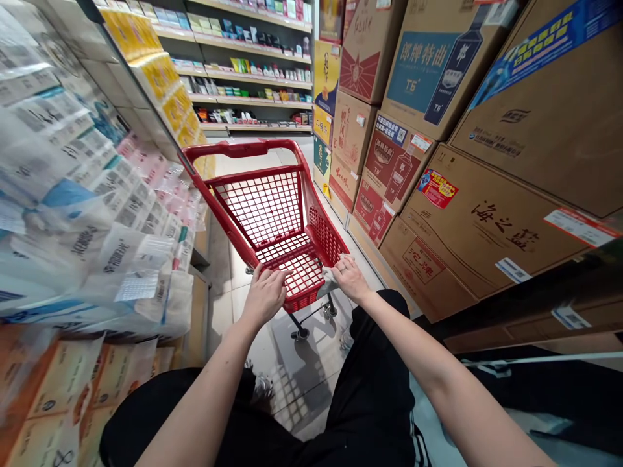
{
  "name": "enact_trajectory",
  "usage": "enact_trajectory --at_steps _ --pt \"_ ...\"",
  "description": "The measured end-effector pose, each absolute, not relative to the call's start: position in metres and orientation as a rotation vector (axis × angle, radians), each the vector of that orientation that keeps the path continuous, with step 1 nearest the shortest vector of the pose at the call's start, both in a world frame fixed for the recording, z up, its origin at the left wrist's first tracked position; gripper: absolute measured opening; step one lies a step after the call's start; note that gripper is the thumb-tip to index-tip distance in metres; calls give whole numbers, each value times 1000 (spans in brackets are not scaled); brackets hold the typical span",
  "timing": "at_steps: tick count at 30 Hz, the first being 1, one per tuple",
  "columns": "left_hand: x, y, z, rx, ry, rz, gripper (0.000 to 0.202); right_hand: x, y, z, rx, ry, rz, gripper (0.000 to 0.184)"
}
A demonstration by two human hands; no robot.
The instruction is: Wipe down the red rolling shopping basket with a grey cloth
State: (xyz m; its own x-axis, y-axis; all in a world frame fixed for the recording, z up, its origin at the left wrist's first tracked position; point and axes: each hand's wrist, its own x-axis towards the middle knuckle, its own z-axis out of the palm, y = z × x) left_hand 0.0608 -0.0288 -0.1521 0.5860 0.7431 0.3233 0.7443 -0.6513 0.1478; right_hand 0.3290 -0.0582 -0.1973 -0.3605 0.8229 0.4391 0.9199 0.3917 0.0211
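A red shopping cart with a grid basket stands on the tiled floor in front of me, its handle bar at the far end. My left hand is closed over the left part of the basket's near rim. On the right corner of that rim, my right hand grips the cart, a ring on one finger. Something whitish and crumpled shows by the right fingers; I cannot make out what it is. No goods show inside the basket. Both thumbs are partly hidden.
Plastic-wrapped paper packs are piled along the left, with yellow packs behind. Stacked cardboard cartons line the right side. Shelves of small goods cross the far end. Pale floor tiles run between the stacks.
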Motion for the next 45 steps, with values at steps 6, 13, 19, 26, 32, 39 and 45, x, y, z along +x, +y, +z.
enact_trajectory --at_steps 6,13,19,26,32,39,45 --pt "62 -34 -151 -2761 -1290 -576 40 284 -70 -192 -1484 -2358 -401 22" --pt "63 -38 -154 -2772 -1245 -585 33 238 -84 -187 -1380 -2436 -382 27" --pt "59 -39 -153 -2809 -1231 -585 35 300 -75 -188 -1358 -2449 -379 27" --pt "68 -43 -156 -2789 -1310 -656 42 328 -74 -188 -1535 -2332 -377 35" --pt "73 -46 -160 -2785 -1299 -661 40 272 -85 -193 -1502 -2338 -351 35" --pt "64 -44 -156 -2862 -1201 -628 36 284 -78 -187 -1232 -2496 -309 20" --pt "75 -44 -156 -2852 -1188 -620 33 302 -75 -183 -1306 -2505 -356 18"
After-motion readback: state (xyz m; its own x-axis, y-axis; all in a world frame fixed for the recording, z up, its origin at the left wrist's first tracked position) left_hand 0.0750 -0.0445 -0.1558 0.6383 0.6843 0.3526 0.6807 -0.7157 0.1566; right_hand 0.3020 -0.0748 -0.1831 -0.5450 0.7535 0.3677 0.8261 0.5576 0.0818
